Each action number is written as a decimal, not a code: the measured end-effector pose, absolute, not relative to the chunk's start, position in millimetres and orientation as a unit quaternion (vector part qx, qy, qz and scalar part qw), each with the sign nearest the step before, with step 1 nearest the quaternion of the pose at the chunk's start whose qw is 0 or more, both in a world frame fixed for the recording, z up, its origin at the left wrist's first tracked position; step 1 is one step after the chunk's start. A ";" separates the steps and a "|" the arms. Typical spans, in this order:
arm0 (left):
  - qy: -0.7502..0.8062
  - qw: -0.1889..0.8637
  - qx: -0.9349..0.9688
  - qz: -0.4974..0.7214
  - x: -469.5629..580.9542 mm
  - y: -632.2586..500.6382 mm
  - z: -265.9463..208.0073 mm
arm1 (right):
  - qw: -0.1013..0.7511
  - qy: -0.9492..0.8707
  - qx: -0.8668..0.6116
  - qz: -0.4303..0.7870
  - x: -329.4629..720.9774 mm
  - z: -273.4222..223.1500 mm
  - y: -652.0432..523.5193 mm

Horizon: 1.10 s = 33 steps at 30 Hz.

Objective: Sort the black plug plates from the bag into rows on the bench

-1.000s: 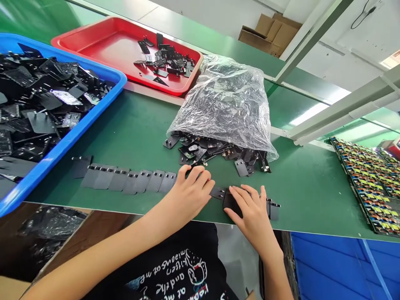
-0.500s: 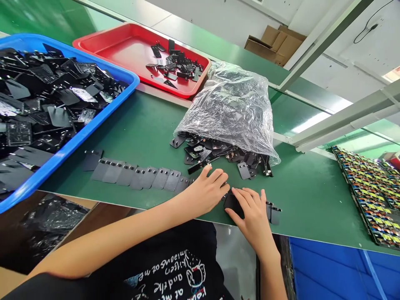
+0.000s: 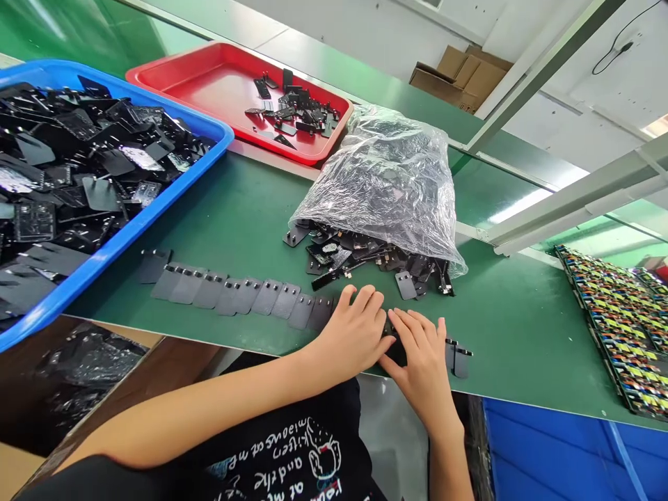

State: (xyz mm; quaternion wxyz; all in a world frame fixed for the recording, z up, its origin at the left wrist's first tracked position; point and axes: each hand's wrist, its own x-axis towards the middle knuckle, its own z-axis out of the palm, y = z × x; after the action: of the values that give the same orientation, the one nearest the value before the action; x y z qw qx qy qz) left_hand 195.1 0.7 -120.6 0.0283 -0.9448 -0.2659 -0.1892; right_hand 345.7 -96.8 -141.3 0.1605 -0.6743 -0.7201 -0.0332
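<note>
Low over the table's front edge, my left hand (image 3: 360, 334) and my right hand (image 3: 422, 348) meet at a small black plastic plate (image 3: 397, 352). The right fingers and thumb close round the plate. The left hand is curled, with its thumb at the plate's near side and its fingertips by its left edge; those fingers hide much of the plate. A row of overlapping black plates with small pegs (image 3: 240, 298) runs to the left of my left hand. More black plates (image 3: 460, 362) lie just right of my right hand.
Beyond my hands, a clear plastic bag (image 3: 391, 181) spills black parts (image 3: 360, 250). A blue bin (image 3: 156, 217) full of black plates stands left, a red tray (image 3: 193, 76) with black parts behind. At right lies a panel of colourful components (image 3: 621, 334).
My left hand has come down and closer to the right hand, its thumb now at the black plate. The right hand has stayed almost in place.
</note>
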 end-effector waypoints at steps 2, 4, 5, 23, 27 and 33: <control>-0.259 0.031 -0.944 -0.202 193.5 4.5 -117.8 | 0.169 -0.713 -0.679 -0.039 340.6 -142.0 -95.9; -0.235 0.043 -0.952 -0.191 187.9 15.5 -114.7 | 0.173 -0.703 -0.689 -0.039 335.1 -143.2 -94.6; -0.216 0.041 -0.959 -0.177 184.3 22.8 -113.8 | 0.175 -0.697 -0.694 -0.038 332.7 -143.9 -93.9; -0.156 -0.043 -0.979 -0.125 155.6 55.7 -130.6 | 0.184 -0.765 -0.617 0.001 330.9 -135.0 -68.4; -0.172 -0.036 -0.976 -0.124 158.8 49.5 -123.8 | 0.193 -0.765 -0.610 -0.077 331.4 -134.5 -61.1; -0.127 -0.044 -0.981 -0.141 178.3 31.5 -127.9 | 0.289 -0.658 -0.675 -0.169 374.8 -116.7 -97.1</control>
State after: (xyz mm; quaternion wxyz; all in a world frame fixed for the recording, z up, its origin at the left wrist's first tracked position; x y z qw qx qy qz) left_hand 178.3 31.5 -127.9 -0.0441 -0.9808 -0.1265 -0.1415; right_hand 374.8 -97.1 -116.7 0.2894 -0.6748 -0.6575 -0.1689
